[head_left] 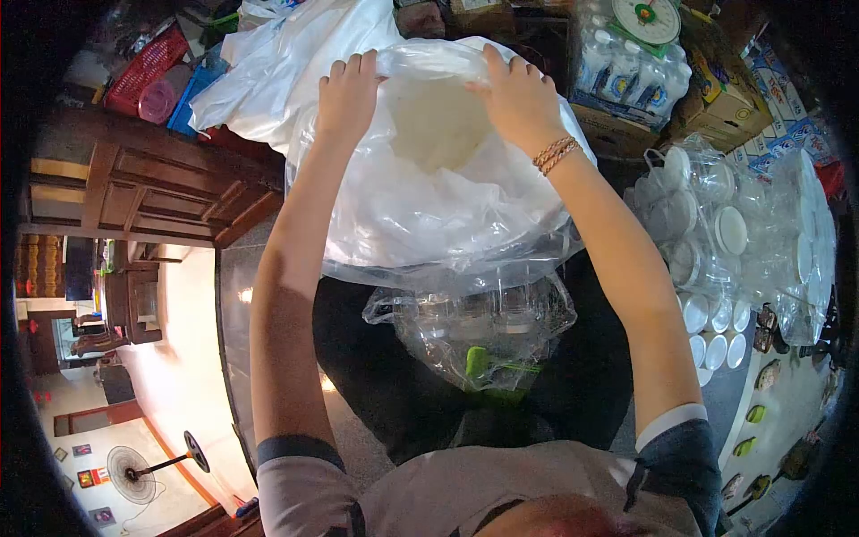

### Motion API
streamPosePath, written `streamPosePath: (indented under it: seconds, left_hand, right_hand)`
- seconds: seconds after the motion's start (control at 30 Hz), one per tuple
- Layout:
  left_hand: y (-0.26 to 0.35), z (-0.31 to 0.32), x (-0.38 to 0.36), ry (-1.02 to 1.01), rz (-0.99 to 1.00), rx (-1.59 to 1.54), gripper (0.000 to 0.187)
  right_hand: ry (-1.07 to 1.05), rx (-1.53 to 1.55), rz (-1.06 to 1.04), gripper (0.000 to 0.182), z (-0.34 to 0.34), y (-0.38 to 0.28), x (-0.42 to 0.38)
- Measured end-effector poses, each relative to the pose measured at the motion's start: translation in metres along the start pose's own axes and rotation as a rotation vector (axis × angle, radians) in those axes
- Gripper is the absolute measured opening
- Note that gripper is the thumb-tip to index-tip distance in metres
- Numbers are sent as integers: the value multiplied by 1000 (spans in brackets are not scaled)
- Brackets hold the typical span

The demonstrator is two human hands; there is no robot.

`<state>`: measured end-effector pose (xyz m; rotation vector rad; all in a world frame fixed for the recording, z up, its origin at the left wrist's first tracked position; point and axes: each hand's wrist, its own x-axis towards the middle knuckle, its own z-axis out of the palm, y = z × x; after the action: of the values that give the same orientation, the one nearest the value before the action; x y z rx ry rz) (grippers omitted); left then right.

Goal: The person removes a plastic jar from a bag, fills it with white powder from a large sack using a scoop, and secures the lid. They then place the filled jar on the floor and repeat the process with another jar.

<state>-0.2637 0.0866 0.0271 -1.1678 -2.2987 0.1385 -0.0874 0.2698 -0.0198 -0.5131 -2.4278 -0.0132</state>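
A large white and clear plastic bag point(447, 201) stands open in front of me, with pale beige contents point(438, 121) inside. Its far left rim is gripped by my left hand point(349, 94), the fingers bent over the plastic. At the far right rim, my right hand point(522, 98), with a braided bracelet at its wrist, has its fingers curled over the folded edge. Below the large bag, near my lap, a clear bag of empty plastic jars point(474, 318) lies beside a green object point(477, 362).
Bagged jars with white lids point(698, 210) are at the right. Behind them are cardboard boxes point(725, 98), packed bottles point(626, 76) and a scale point(648, 18). A red basket point(148, 67) is at the upper left, above a wooden door point(152, 183).
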Motion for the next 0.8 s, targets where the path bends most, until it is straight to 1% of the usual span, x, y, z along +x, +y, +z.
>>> streamPosePath:
  seconds: [0.03, 0.1, 0.13, 0.2, 0.3, 0.4, 0.43, 0.5, 0.6, 0.63, 0.7, 0.73, 0.8]
  left_hand:
    - [-7, 5, 3, -55, -7, -165, 47]
    - [-16, 12, 6, -168, -25, -496, 40]
    - [-16, 12, 5, -165, -22, -527, 38]
    - [-11, -6, 8, -154, -17, -592, 36]
    - [-19, 1, 19, -231, 62, -759, 35]
    - [-20, 3, 28, -433, -171, -1225, 33]
    - [-19, 4, 32, -526, -383, -1379, 33]
    - [-18, 10, 40, -717, -829, -1655, 31]
    - [-23, 44, 43, -703, -791, -1900, 31]
    - [-26, 55, 44, -689, -784, -1926, 31]
    - [-25, 55, 43, -654, -775, -1977, 31]
    - [-25, 51, 42, -636, -767, -1944, 31]
    - [-22, 26, 43, -587, -742, -1879, 30]
  right_hand:
    - [-159, 88, 42, 66, -3, 4, 4]
    - [-480, 267, 124, 65, -32, 5, 19]
    - [-455, 328, 105, 62, -27, 9, 19]
    - [-401, 447, 66, 59, -13, 28, 25]
    - [-412, 650, 51, 53, 10, 48, 35]
    - [-745, 1136, 384, 47, 25, 49, 45]
    - [-789, 1323, 516, 45, 28, 48, 46]
    - [-856, 1698, 796, 42, 10, 31, 50]
    - [-894, 1811, 842, 39, 34, 37, 57]
    - [-887, 1837, 823, 39, 41, 38, 56]
    - [-880, 1887, 781, 39, 42, 38, 55]
    - [-878, 1852, 821, 38, 41, 37, 58]
    - [-894, 1885, 722, 53, 38, 40, 62]
